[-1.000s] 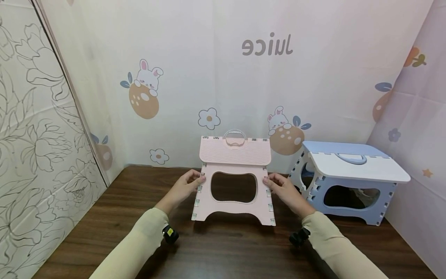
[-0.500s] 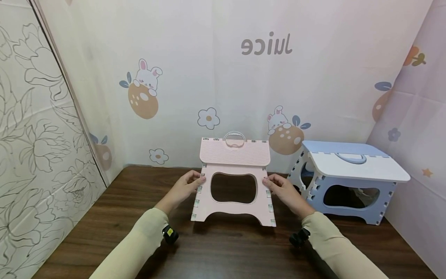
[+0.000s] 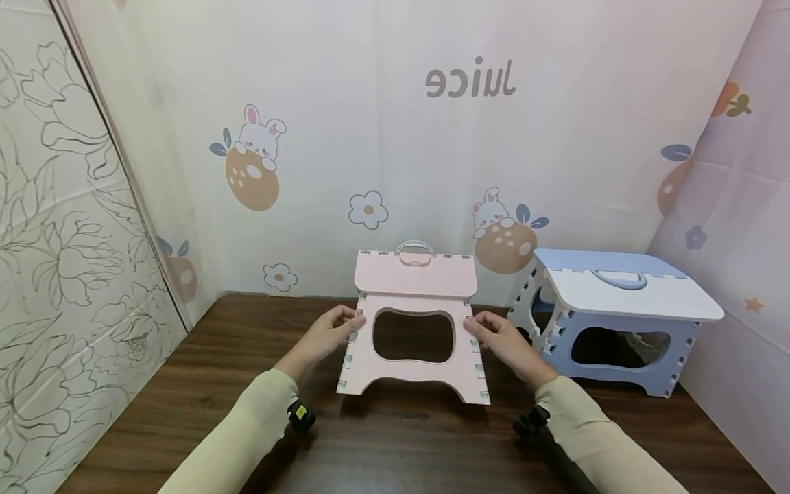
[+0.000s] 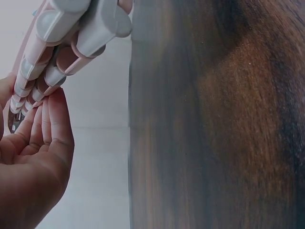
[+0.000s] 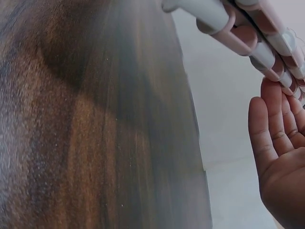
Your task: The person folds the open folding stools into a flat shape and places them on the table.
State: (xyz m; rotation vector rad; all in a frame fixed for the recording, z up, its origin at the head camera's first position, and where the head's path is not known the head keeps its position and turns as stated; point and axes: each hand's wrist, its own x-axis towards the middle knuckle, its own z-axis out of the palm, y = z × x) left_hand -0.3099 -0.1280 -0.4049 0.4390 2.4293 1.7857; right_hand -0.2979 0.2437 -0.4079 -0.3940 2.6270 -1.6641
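Observation:
A pink folding step stool (image 3: 410, 370) stands tilted back at the middle of the table in the head view. Its two layers lie close together, as its hinged edge (image 4: 29, 71) shows in the left wrist view. My left hand (image 3: 324, 337) grips the left edge, thumb in front and fingers behind. On the opposite edge my right hand (image 3: 503, 341) holds the stool the same way, its fingertips meeting the white hinge knuckles (image 5: 262, 56) in the right wrist view. At the top, a carry handle (image 3: 415, 243) sticks up above a textured panel (image 3: 415, 280).
To the right, an unfolded blue and white folding stool (image 3: 623, 291) stands on its legs beside my right hand. The dark wooden table (image 3: 407, 453) ends at a curtain (image 3: 327, 137) printed with rabbits and flowers. A flower-patterned panel (image 3: 68, 274) borders the left.
The pink stool's top has sunk slightly and its lower edge has come a little nearer to me. Both hands keep their hold and have hardly moved.

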